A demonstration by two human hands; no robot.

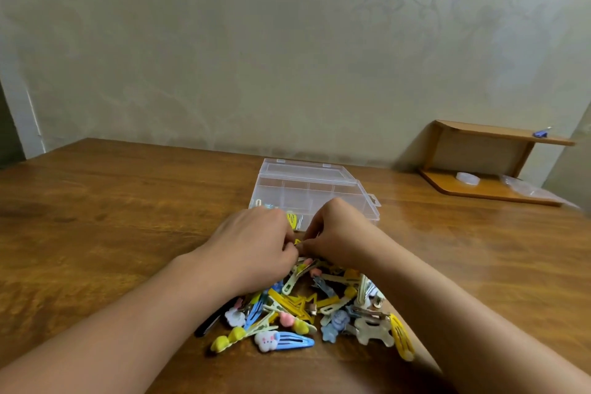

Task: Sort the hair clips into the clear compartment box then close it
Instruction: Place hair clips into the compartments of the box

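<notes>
Few clips lie in compartment box (pixel 311 192), lid open; most remain in pile (pixel 307 307) before it. Left hand (pixel 256 243) and right hand (pixel 335 233) pinch one small clip (pixel 298 242) together.

The table (pixel 112 217) is bare on the left and right. The pile of clips (pixel 307 310) and the open box (pixel 345 198) block the middle.
</notes>
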